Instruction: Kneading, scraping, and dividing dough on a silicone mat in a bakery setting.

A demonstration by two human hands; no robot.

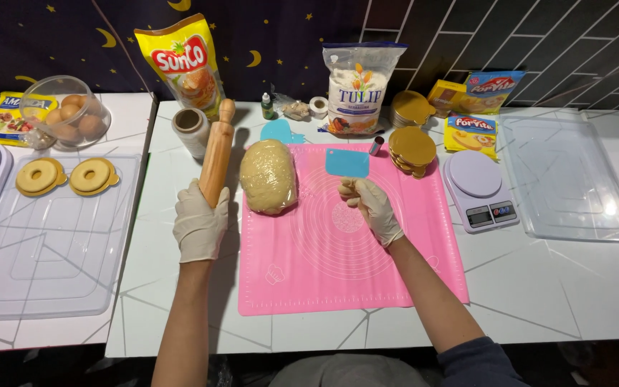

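Still wrapped and unrolled, the dough lies on the pink mat; left hand clasps the rolling pin, right hand pinches the blue scraper.

Wooden rolling pin: light brown, held upright-ish, tilted slightly right, lower handle gripped in gloved left hand, just left of pink mat edge. Blue plastic scraper: flat, rounded corners, pinched at bottom edge by gloved right hand, blade up, over mat's upper middle.
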